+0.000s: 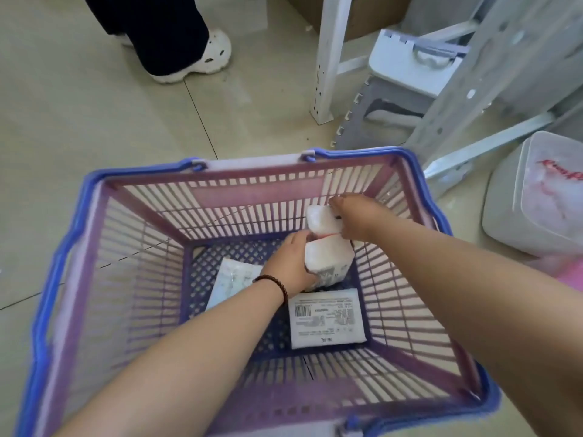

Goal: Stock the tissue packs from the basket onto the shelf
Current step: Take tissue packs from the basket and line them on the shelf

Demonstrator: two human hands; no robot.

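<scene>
Basket [94, 247]: sitting on the floor, holding loose packs.
Left hand [291, 263]: inside the basket, gripping the lower pack [331, 258].
Right hand [356, 220]: inside the basket, pinching the upper pack [321, 219].

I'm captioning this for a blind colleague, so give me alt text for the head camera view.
Seen from above, the left hand and right hand each grip a white tissue pack, a lower pack and an upper pack, inside a purple and blue basket on a tiled floor. Two more packs lie flat on the basket bottom, one label up, one partly hidden under the left wrist.
</scene>
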